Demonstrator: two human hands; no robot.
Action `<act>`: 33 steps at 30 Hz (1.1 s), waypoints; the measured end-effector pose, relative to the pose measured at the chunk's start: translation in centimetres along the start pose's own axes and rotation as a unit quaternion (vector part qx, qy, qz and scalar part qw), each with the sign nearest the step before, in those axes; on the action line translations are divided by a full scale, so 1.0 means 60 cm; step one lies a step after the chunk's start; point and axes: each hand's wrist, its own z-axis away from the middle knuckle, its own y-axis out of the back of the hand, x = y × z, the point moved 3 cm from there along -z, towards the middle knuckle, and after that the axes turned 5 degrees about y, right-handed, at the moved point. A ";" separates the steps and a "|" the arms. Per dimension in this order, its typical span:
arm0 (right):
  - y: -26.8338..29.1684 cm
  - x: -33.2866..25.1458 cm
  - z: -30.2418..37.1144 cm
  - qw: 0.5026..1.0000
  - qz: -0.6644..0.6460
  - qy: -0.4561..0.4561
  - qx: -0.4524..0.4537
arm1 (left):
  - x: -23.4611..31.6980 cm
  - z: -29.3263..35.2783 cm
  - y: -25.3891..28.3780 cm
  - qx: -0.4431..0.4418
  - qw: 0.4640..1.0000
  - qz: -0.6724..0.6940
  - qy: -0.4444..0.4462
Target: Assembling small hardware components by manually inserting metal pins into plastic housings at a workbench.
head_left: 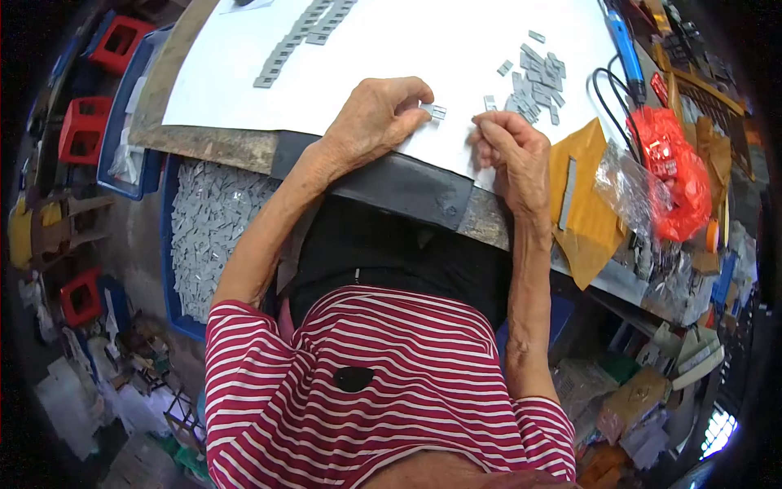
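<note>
My left hand (pixel 376 116) pinches a small flat grey plastic piece (pixel 438 112) between thumb and fingertips, just above the white sheet (pixel 391 49) on the table. A short way to the right, my right hand (pixel 515 148) is closed in a pinch. Whatever its fingertips hold, if anything, is too small to make out. Beyond that hand lies a loose pile of similar grey pieces (pixel 536 85), with one single piece (pixel 489 103) at its near side. At the far left, more pieces stand in slanting, neatly overlapping rows (pixel 285 53).
Below the table's left side, a blue bin (pixel 173 285) holds many grey pieces. An orange-yellow envelope (pixel 599 204) with a grey strip (pixel 568 191) lies right of my hand. Behind it are a red plastic bag (pixel 680 179) and a blue corded tool (pixel 626 53). Red stools (pixel 85 130) stand left.
</note>
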 end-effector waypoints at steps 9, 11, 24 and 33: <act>-0.005 0.002 0.002 0.999 0.047 0.022 -0.006 | -0.060 0.021 0.087 0.125 0.976 -0.176 -0.001; -0.007 0.002 0.002 0.999 0.048 0.024 -0.008 | -0.072 0.022 0.101 0.135 0.975 -0.178 0.004; -0.009 0.004 0.003 0.998 0.057 0.024 -0.020 | -0.087 0.022 0.125 0.169 0.963 -0.211 -0.005; -0.011 0.001 0.009 0.996 0.078 0.026 -0.023 | -0.093 0.018 0.129 0.169 0.961 -0.219 -0.007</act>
